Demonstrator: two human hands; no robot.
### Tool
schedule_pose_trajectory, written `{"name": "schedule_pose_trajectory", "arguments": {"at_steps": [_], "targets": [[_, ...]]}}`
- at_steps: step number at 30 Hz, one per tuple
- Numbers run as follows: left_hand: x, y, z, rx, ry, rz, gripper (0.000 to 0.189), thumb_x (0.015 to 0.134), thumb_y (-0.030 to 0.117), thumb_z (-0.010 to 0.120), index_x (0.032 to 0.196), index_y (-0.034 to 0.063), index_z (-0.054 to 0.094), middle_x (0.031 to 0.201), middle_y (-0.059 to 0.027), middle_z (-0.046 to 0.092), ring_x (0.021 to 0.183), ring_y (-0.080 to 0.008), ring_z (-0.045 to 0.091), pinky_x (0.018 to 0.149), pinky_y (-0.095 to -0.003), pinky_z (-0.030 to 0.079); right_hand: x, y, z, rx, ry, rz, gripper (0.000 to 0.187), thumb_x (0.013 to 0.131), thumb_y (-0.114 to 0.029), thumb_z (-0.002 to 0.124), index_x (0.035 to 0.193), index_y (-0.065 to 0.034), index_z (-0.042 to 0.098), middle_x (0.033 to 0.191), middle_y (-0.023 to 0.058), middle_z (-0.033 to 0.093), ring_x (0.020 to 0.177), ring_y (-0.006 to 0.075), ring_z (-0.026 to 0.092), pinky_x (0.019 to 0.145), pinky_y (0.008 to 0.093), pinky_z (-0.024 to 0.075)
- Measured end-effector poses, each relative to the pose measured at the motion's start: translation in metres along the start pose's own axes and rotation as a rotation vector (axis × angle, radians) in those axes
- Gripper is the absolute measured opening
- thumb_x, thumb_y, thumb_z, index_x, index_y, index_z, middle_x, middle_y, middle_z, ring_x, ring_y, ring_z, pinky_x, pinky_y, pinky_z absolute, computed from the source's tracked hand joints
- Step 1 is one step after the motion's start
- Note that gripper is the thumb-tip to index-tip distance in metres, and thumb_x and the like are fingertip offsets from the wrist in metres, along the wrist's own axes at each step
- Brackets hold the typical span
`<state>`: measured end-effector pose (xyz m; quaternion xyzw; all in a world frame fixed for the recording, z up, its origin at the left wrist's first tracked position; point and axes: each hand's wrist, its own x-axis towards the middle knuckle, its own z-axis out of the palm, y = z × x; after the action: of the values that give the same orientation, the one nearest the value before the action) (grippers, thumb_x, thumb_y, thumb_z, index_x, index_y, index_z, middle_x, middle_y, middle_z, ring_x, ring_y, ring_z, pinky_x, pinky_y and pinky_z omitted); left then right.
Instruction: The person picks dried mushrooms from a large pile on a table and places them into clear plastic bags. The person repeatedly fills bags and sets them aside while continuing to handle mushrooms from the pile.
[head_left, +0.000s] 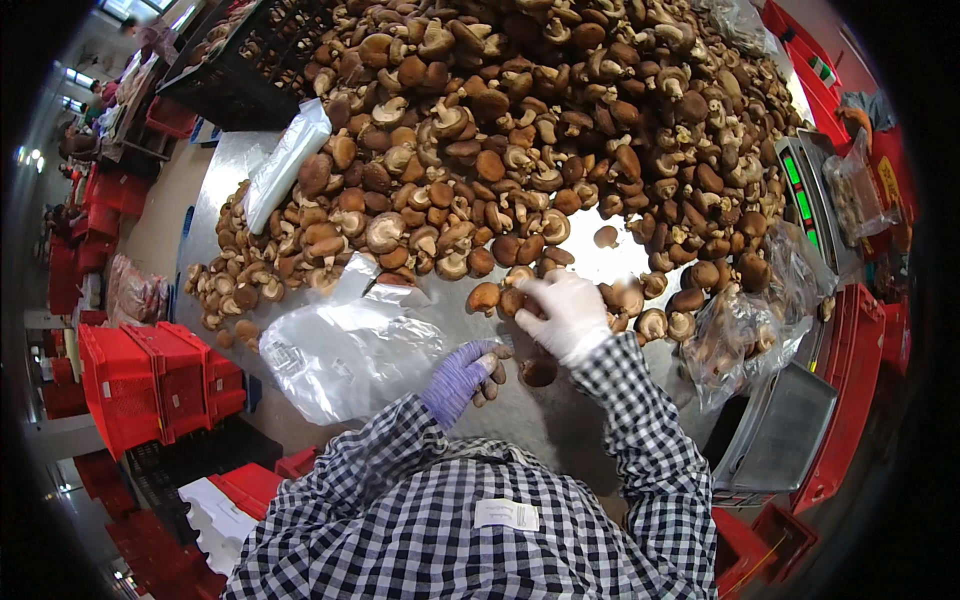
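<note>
A large heap of shiitake mushrooms (487, 165) covers the steel table (495, 420) before me. My right hand (566, 311), in a thin white glove, is at the heap's near edge, fingers and thumb around brown caps; whether it grips one is unclear. My left hand (465, 379) wears a purple knit glove with stained fingertips. Its fingers are loosely curled and slightly apart above the bare steel, with nothing visible in them. Beside it on the left lies a clear plastic bag (352, 352). One loose mushroom (538, 372) sits just below my right hand.
Plastic-wrapped mushrooms (739, 337) and a scale with green displays (806, 202) are at right, near a grey tray (784, 435). A white plastic roll or stack (289, 165) lies on the heap. A black crate (240, 67) stands far left; red crates (150, 382) flank the table.
</note>
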<state>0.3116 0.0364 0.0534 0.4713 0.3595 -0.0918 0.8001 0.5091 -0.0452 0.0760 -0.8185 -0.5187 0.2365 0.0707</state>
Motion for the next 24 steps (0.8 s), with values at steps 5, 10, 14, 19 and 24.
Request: {"name": "schedule_pose_trajectory", "arguments": {"at_steps": [5,10,14,19,24], "targets": [[0.005,0.025,0.016,0.102,0.012,0.081,0.040,0.095,0.026,0.056,0.126,0.0019,0.049,0.090,-0.0018,0.056,0.066,-0.0045,0.050,0.055,-0.0161,0.041,-0.007,-0.002,-0.020,1.795,0.196,0.701,0.033,0.097,-0.032,0.053,0.116,-0.0061,0.061,0.104,0.0035,0.064,0.086,0.0168,0.062,0.078,0.0303,0.0526],[0.023,0.032,0.040,0.351,0.093,0.372,0.052,0.089,0.034,0.066,0.124,-0.0003,0.049,0.105,-0.0095,0.058,0.096,-0.0178,0.058,0.084,-0.0291,0.050,-0.023,-0.016,0.023,2.145,0.312,0.690,0.051,0.095,-0.051,0.046,0.118,-0.0053,0.055,0.111,0.0112,0.061,0.102,0.0232,0.057,0.096,0.0369,0.0415],[0.015,0.049,0.051,0.631,0.225,0.291,0.047,0.092,0.033,0.062,0.122,-0.0006,0.050,0.101,-0.0147,0.061,0.092,-0.0209,0.062,0.080,-0.0310,0.052,-0.039,-0.043,0.031,2.171,0.351,0.745,0.047,0.095,-0.048,0.050,0.118,-0.0070,0.056,0.109,0.0074,0.060,0.102,0.0197,0.054,0.091,0.0330,0.0428],[0.015,0.024,0.037,0.838,0.253,0.467,0.029,0.098,0.024,0.050,0.117,0.0030,0.056,0.094,-0.0177,0.065,0.082,-0.0254,0.066,0.073,-0.0346,0.054,-0.059,-0.035,0.052,1.961,0.385,0.479,0.039,0.093,-0.026,0.060,0.126,-0.0061,0.053,0.111,0.0055,0.059,0.095,0.0154,0.058,0.084,0.0303,0.0460],[0.007,-0.001,0.035,0.686,0.191,0.647,0.031,0.096,0.028,0.053,0.116,0.0039,0.056,0.083,-0.0123,0.064,0.074,-0.0242,0.063,0.065,-0.0342,0.052,-0.075,-0.038,0.036,1.487,0.186,0.230,0.036,0.090,-0.011,0.064,0.126,-0.0059,0.056,0.109,0.0049,0.059,0.094,0.0120,0.059,0.083,0.0241,0.0499]]}}
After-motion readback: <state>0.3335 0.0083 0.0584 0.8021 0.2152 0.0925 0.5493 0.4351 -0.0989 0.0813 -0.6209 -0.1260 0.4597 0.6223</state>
